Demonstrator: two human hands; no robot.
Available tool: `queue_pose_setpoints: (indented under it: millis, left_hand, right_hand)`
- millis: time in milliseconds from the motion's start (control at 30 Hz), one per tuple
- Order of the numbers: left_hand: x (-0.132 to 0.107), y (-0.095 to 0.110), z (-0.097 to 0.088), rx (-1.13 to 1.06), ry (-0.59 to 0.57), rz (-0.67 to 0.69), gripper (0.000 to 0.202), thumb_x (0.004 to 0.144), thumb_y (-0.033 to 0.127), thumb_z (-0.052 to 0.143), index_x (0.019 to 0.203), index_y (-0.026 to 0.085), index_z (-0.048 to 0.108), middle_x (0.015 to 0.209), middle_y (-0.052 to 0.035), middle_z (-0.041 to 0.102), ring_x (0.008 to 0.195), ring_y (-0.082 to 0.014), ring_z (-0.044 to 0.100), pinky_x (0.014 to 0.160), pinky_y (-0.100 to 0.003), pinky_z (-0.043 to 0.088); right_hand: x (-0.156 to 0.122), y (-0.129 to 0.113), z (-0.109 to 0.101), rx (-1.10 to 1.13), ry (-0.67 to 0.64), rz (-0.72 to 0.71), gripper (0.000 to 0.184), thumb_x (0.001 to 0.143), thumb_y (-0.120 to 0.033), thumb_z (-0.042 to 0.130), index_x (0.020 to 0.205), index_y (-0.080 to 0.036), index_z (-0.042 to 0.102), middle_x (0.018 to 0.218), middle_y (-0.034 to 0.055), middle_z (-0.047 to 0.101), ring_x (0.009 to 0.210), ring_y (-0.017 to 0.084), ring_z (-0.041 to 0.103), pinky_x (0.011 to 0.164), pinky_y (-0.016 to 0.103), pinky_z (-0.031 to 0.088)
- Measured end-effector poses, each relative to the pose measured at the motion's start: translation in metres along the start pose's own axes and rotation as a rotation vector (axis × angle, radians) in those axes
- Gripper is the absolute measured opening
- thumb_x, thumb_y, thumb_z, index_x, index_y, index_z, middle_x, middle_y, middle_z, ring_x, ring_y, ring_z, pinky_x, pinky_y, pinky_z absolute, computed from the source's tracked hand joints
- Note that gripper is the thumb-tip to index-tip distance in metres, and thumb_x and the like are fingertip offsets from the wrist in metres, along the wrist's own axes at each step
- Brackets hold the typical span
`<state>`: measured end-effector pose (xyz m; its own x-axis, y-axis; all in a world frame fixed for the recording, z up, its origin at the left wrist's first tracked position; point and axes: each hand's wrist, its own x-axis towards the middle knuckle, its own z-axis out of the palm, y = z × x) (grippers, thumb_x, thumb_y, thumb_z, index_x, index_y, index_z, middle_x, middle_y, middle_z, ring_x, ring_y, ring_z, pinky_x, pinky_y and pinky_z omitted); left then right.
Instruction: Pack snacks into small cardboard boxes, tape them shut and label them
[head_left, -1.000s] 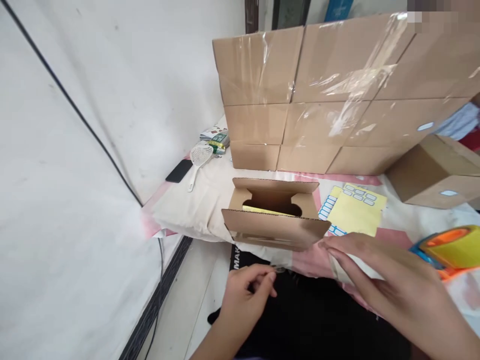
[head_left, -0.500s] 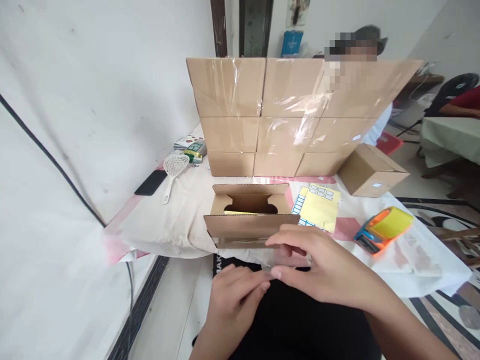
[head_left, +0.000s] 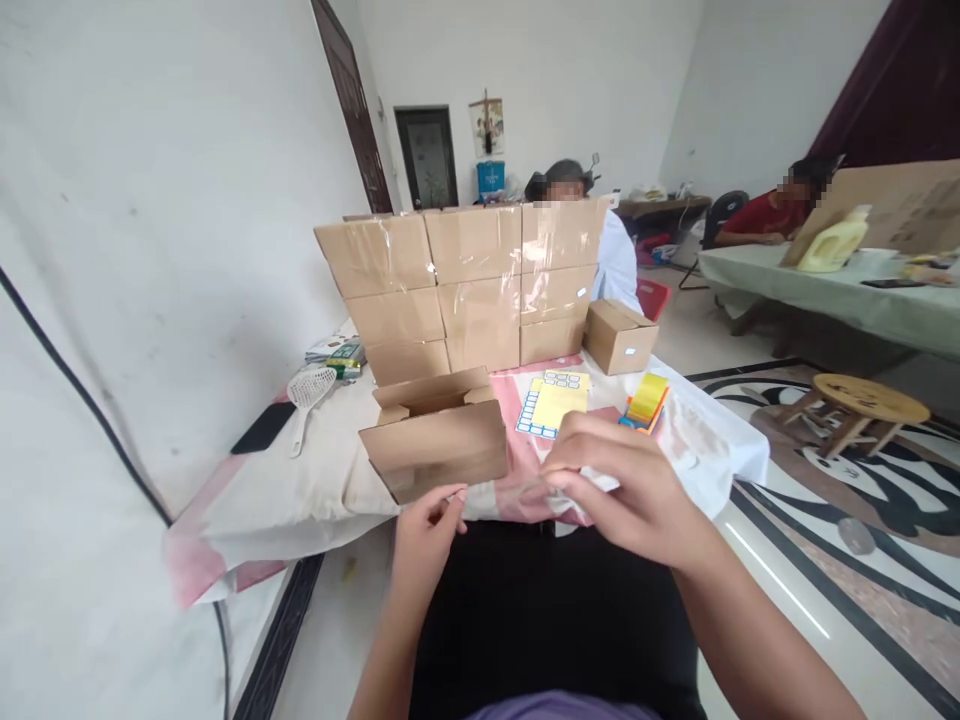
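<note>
Stretched between both hands, just in front of the open brown cardboard box (head_left: pixel 439 450): a thin strip of clear sticky tape (head_left: pixel 517 490). Left hand (head_left: pixel 424 520) pinched tight on one end, right hand (head_left: pixel 630 490) curled close round the other. Probably feather-light, limp and clingy; best gripped at the very ends, kept taut. Yellow sheet of blue-edged labels (head_left: pixel 553 405) beyond, lettering too small to read.

Head view looks forward, down (close) over the table (head_left: pixel 315 500).
</note>
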<state>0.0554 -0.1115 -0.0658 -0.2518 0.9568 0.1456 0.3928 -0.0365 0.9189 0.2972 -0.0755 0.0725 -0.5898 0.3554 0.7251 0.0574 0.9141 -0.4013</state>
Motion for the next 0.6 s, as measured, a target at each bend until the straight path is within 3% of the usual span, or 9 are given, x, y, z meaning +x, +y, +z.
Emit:
queue_pose_setpoints:
  millis: [100, 167, 200, 267, 367, 433, 533, 600]
  left_hand:
    - [0.021, 0.005, -0.011, 0.276, 0.436, 0.432, 0.03, 0.095, 0.043, 0.059, 0.098, 0.019, 0.077, 0.098, -0.0103, 0.076, 0.095, -0.0246, 0.069, 0.094, -0.04, 0.051]
    - [0.043, 0.016, -0.025, 0.496, 0.579, 0.581, 0.031, 0.096, 0.042, 0.058, 0.108, 0.019, 0.076, 0.12, -0.0148, 0.072, 0.116, -0.0302, 0.064, 0.11, -0.05, 0.043]
    - [0.056, 0.02, -0.033, 0.601, 0.612, 0.58, 0.036, 0.097, 0.043, 0.057, 0.118, 0.019, 0.073, 0.133, -0.0168, 0.066, 0.127, -0.0338, 0.058, 0.114, -0.054, 0.039]
    - [0.088, 0.025, -0.046, 0.764, 0.563, 0.521, 0.051, 0.097, 0.048, 0.055, 0.139, 0.02, 0.061, 0.158, -0.0167, 0.045, 0.146, -0.0404, 0.039, 0.118, -0.064, 0.031]
    - [0.132, 0.021, -0.059, 0.892, 0.306, 0.437, 0.065, 0.096, 0.057, 0.05, 0.152, 0.024, 0.047, 0.166, -0.0124, 0.032, 0.153, -0.0443, 0.026, 0.114, -0.078, 0.026]
    - [0.147, 0.017, -0.062, 0.914, 0.179, 0.382, 0.066, 0.095, 0.06, 0.049, 0.153, 0.028, 0.045, 0.163, -0.0102, 0.039, 0.15, -0.0455, 0.031, 0.109, -0.084, 0.025]
    - [0.147, 0.009, -0.062, 0.945, 0.169, 0.345, 0.062, 0.093, 0.062, 0.05, 0.146, 0.031, 0.053, 0.146, -0.0105, 0.059, 0.136, -0.0435, 0.05, 0.107, -0.085, 0.023]
    - [0.14, -0.001, -0.059, 0.952, 0.166, 0.372, 0.049, 0.097, 0.056, 0.043, 0.135, 0.032, 0.063, 0.134, -0.0093, 0.067, 0.122, -0.0378, 0.061, 0.11, -0.081, 0.023]
  right_hand:
    - [-0.001, 0.001, -0.021, -0.003, 0.032, 0.11, 0.012, 0.102, -0.014, 0.054, 0.096, -0.019, 0.063, 0.093, 0.0044, 0.056, 0.087, 0.016, 0.057, 0.079, 0.028, 0.046]
    - [0.002, 0.006, -0.026, -0.06, 0.006, 0.144, 0.013, 0.101, -0.014, 0.053, 0.097, -0.018, 0.064, 0.105, 0.0077, 0.056, 0.099, 0.018, 0.058, 0.089, 0.03, 0.047]
    - [0.003, 0.01, -0.026, -0.077, -0.012, 0.149, 0.014, 0.101, -0.012, 0.052, 0.098, -0.018, 0.065, 0.11, 0.0089, 0.056, 0.105, 0.019, 0.058, 0.093, 0.031, 0.048]
    - [0.005, 0.02, -0.022, -0.081, -0.058, 0.151, 0.019, 0.098, -0.006, 0.05, 0.1, -0.018, 0.065, 0.112, 0.0086, 0.061, 0.107, 0.018, 0.06, 0.095, 0.03, 0.048]
    - [0.007, 0.037, -0.014, -0.067, -0.112, 0.178, 0.027, 0.093, 0.001, 0.048, 0.102, -0.018, 0.065, 0.103, 0.0047, 0.069, 0.099, 0.017, 0.065, 0.089, 0.027, 0.049]
    - [0.01, 0.047, -0.01, -0.077, -0.119, 0.195, 0.027, 0.092, 0.002, 0.049, 0.099, -0.018, 0.066, 0.1, 0.0037, 0.07, 0.094, 0.016, 0.066, 0.085, 0.026, 0.049]
    - [0.018, 0.059, -0.005, -0.11, -0.138, 0.2, 0.025, 0.09, 0.001, 0.051, 0.097, -0.018, 0.065, 0.098, 0.0034, 0.07, 0.09, 0.016, 0.064, 0.082, 0.025, 0.047]
    - [0.027, 0.064, -0.004, -0.119, -0.157, 0.192, 0.022, 0.091, -0.001, 0.051, 0.097, -0.018, 0.064, 0.097, 0.0034, 0.07, 0.089, 0.016, 0.063, 0.081, 0.024, 0.046]
